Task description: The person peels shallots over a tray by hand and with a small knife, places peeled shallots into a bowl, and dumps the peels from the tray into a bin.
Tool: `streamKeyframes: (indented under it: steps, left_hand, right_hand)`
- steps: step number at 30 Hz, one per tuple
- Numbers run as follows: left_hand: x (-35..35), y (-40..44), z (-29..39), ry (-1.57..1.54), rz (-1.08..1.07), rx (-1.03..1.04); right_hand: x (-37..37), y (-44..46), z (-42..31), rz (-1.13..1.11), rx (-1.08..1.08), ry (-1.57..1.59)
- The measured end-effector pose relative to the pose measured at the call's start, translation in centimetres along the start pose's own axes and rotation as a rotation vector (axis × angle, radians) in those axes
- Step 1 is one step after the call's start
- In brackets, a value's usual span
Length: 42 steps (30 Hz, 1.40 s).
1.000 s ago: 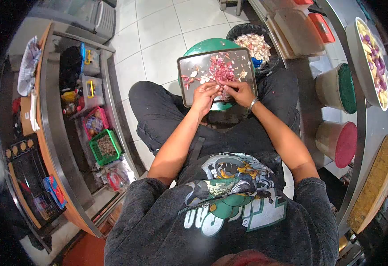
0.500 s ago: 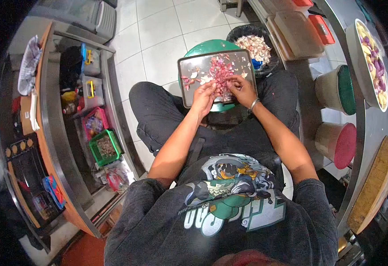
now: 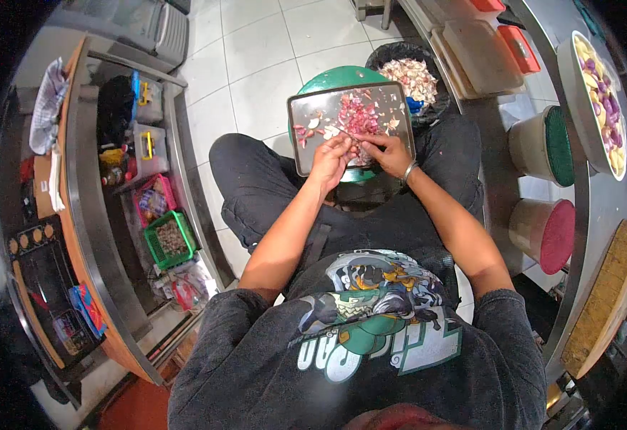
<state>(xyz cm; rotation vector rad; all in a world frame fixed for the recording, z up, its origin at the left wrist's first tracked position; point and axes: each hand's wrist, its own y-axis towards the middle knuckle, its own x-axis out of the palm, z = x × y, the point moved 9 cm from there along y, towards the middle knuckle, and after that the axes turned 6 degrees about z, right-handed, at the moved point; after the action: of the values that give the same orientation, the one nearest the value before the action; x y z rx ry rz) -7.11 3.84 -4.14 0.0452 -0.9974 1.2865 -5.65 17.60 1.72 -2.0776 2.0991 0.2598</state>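
Note:
A dark rectangular tray (image 3: pixel 312 104) rests on a round green stool top (image 3: pixel 342 74) between my knees. Small reddish-pink pieces, which look like shallots or peeled garlic (image 3: pixel 360 113), are heaped on it, with pale cloves and skin flakes scattered around. Over the tray's near half, my left hand (image 3: pixel 330 160) is closed, fingertips pinched on something small that I cannot make out. My right hand (image 3: pixel 390 155) meets it from the right, thumb and finger pressed together at the left fingertips. What lies between the fingers is too small to name.
A black-lined bin (image 3: pixel 410 79) full of papery peelings stands beyond the tray's right corner. An oval dish (image 3: pixel 618 174) of peeled cloves and shallots sits on the right counter, near a wooden board (image 3: pixel 604 297). Lidded tubs stand below; a shelf with a green basket (image 3: pixel 190 242) is left.
My right hand has shifted slightly down and left, its fingers now pointing across toward my left fingertips. My left fingers have curled in more. The tray has stayed in place.

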Motion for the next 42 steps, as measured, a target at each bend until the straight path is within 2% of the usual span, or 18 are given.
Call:
streamKeyframes:
  steps: [6,9,12,14,15,17,21,23,31,33,38,40,41,42]
  left_hand:
    - [0.4,0.1,0.0,0.010,-0.072,-0.016]
    - [0.2,0.2,-0.2,-0.004,-0.057,-0.041]
    - [0.2,0.2,-0.1,-0.016,-0.051,-0.034]
    - [0.1,0.2,-0.2,-0.030,-0.030,-0.036]
    - [-0.1,0.3,-0.4,-0.044,-0.010,-0.038]
    - [-0.1,0.5,-0.4,-0.054,-0.039,-0.030]
    - [0.0,0.3,-0.1,-0.037,-0.015,-0.027]
    - [0.2,0.2,0.1,-0.037,-0.014,-0.024]
    - [0.3,0.4,0.0,-0.029,-0.077,-0.003]
    - [-0.2,0.3,-0.1,-0.009,-0.003,-0.010]
    - [0.0,0.1,0.3,0.027,-0.005,0.031]
    - [0.3,-0.2,0.5,0.070,0.051,0.018]
    - [0.3,-0.3,0.3,0.075,0.041,0.014]
    - [0.4,-0.3,0.4,0.102,0.034,0.006]
  right_hand:
    - [0.0,0.2,1.2,0.011,0.060,-0.032]
    - [-0.4,0.4,1.0,0.054,0.019,-0.017]
    - [-0.6,0.5,1.4,0.063,0.066,0.004]
    - [0.1,0.2,2.9,0.017,0.187,0.194]
    - [0.1,0.1,2.8,0.017,0.188,0.194]
    - [0.8,-0.1,2.2,-0.064,0.142,0.143]
    - [0.7,-0.2,0.7,-0.038,0.090,0.125]
    - [0.4,0.0,0.0,0.001,-0.044,-0.015]
    - [0.4,-0.3,-1.0,-0.051,0.014,-0.006]
    - [0.4,-0.2,-0.9,-0.051,0.024,-0.003]
    - [0.6,-0.2,-0.1,-0.066,0.073,-0.014]
    - [0.9,-0.3,0.9,-0.064,0.078,0.128]
    - [0.6,-0.2,-0.3,-0.066,-0.055,-0.120]
    - [0.7,-0.1,0.1,-0.114,0.033,-0.114]
